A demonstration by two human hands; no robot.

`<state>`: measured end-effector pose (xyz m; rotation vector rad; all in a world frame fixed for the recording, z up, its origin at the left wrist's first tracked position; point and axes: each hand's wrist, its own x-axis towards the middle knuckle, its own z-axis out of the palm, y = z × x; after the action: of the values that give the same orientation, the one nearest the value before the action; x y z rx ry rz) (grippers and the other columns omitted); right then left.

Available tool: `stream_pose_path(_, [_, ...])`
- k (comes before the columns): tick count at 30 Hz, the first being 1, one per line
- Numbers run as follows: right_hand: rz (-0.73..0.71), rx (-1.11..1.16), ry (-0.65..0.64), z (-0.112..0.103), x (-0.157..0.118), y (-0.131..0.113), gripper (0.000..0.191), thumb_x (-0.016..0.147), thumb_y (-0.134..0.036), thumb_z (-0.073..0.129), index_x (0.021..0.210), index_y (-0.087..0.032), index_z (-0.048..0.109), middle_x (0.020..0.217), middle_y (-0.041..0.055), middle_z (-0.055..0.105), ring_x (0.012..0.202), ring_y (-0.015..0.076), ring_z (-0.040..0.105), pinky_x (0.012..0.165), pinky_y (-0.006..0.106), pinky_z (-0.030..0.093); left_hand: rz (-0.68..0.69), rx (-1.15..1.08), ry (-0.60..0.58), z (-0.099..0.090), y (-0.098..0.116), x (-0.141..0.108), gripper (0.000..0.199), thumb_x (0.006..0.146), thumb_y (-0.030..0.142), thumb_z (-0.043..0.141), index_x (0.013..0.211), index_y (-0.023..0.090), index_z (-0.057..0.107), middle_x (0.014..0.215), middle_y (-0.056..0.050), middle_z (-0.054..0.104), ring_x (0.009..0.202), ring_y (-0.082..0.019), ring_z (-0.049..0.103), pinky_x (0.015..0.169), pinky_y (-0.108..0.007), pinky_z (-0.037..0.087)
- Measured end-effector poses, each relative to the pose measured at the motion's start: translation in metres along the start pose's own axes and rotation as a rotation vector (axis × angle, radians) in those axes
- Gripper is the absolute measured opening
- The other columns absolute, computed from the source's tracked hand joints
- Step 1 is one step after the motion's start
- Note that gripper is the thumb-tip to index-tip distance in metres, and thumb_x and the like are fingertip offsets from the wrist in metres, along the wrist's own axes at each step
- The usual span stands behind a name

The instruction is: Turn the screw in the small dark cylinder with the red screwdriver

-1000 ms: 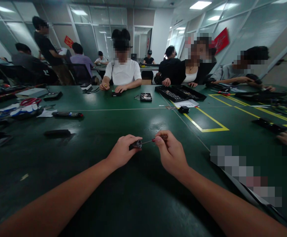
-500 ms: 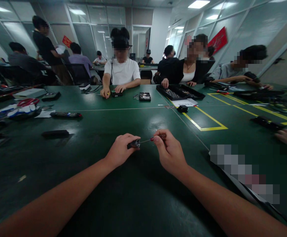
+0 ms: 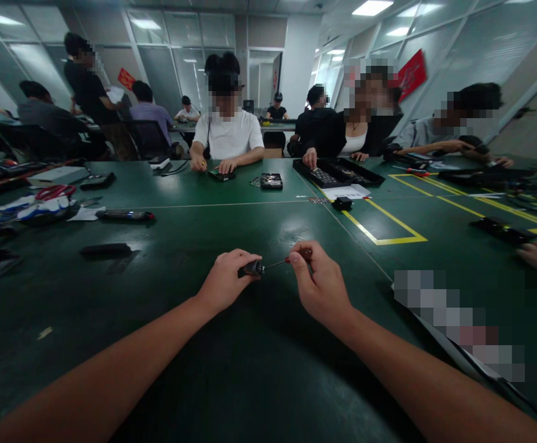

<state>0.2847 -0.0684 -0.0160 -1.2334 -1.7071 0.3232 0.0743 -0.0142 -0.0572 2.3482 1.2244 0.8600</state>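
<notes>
Change: both hands barely shifted; grips unchanged.
Left hand [image 3: 226, 284]: clasps small cylinder [image 3: 253, 267].
Right hand [image 3: 320, 287]: pinches screwdriver [image 3: 296, 257].
Axis: shaft runs left into cylinder, above near table [image 3: 204, 246].

Small cylinder [image 3: 252, 267] mostly hidden by fingers [image 3: 245, 261]

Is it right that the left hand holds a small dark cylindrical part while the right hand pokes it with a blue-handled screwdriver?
Not quite: the head view shows the thin screwdriver in the right hand has a red handle, not blue. The left hand does hold the small dark cylindrical part.
</notes>
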Motion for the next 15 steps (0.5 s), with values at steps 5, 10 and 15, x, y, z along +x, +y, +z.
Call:
stream_pose_path(5, [0.004, 0.004, 0.022, -0.0009, 0.0009, 0.0018, 0.012, 0.101, -0.031, 0.047, 0.097, -0.024, 0.055, 0.082, 0.0032, 0.068, 0.075, 0.0197, 0.065, 0.070, 0.032, 0.046, -0.031, -0.019, 0.011, -0.0003, -0.0006, 0.0002, 0.037, 0.084, 0.016, 0.076, 0.120, 0.024, 0.070, 0.116, -0.005, 0.069, 0.108, -0.022, 0.063, 0.098, -0.042, 0.048])
stream_pose_path(10, [0.006, 0.006, 0.035, -0.0011, 0.0007, 0.0048, 0.013, 0.101, -0.031, 0.048, 0.098, -0.022, 0.056, 0.082, 0.0031, 0.068, 0.073, 0.0189, 0.065, 0.067, 0.031, 0.045, -0.082, -0.046, 0.024, -0.0041, 0.0045, 0.0003, 0.033, 0.084, 0.012, 0.074, 0.115, 0.022, 0.072, 0.114, -0.004, 0.069, 0.106, -0.020, 0.064, 0.096, -0.036, 0.051])
stream_pose_path(15, [0.013, -0.001, 0.059, -0.0010, 0.0023, 0.0073, 0.014, 0.101, -0.032, 0.048, 0.099, -0.022, 0.057, 0.082, 0.0029, 0.067, 0.072, 0.0186, 0.064, 0.066, 0.031, 0.044, -0.117, -0.016, 0.031, -0.0061, 0.0083, -0.0010, 0.027, 0.088, 0.013, 0.066, 0.113, 0.020, 0.069, 0.116, -0.004, 0.068, 0.109, -0.020, 0.063, 0.100, -0.037, 0.050])
